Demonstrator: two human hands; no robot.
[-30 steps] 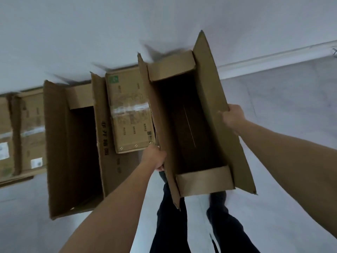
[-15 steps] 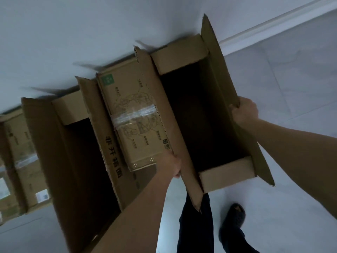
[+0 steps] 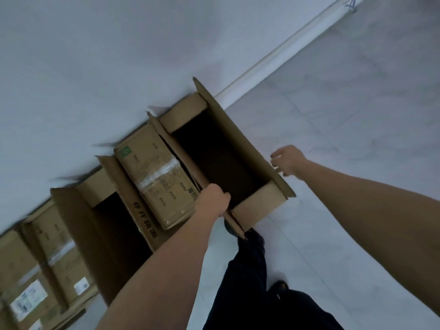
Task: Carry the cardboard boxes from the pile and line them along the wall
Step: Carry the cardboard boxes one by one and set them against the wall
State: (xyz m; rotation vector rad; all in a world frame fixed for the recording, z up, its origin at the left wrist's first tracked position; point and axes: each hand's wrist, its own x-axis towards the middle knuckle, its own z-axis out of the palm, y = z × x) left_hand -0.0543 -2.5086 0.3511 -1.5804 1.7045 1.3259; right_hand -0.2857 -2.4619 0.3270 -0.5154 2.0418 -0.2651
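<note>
An open, empty cardboard box (image 3: 240, 141) stands on the floor with its far end against the white wall (image 3: 119, 67), flaps up. My left hand (image 3: 213, 198) grips its left long flap near the front corner. My right hand (image 3: 288, 160) hovers just off the right flap with fingers spread, holding nothing. A taped, closed box (image 3: 157, 177) lies right beside it on the left, then another open box (image 3: 114, 234) and more taped boxes (image 3: 57, 256) in a row along the wall.
Pale tiled floor (image 3: 345, 139) stretches to the right of the row, and a white skirting board (image 3: 281, 53) runs along the wall's foot. My dark-trousered legs (image 3: 250, 282) and a shoe are just behind the open box.
The open box came down from my hands and now stands on the floor against the wall. My right hand has let go of the right flap and drawn away; the left still grips.
</note>
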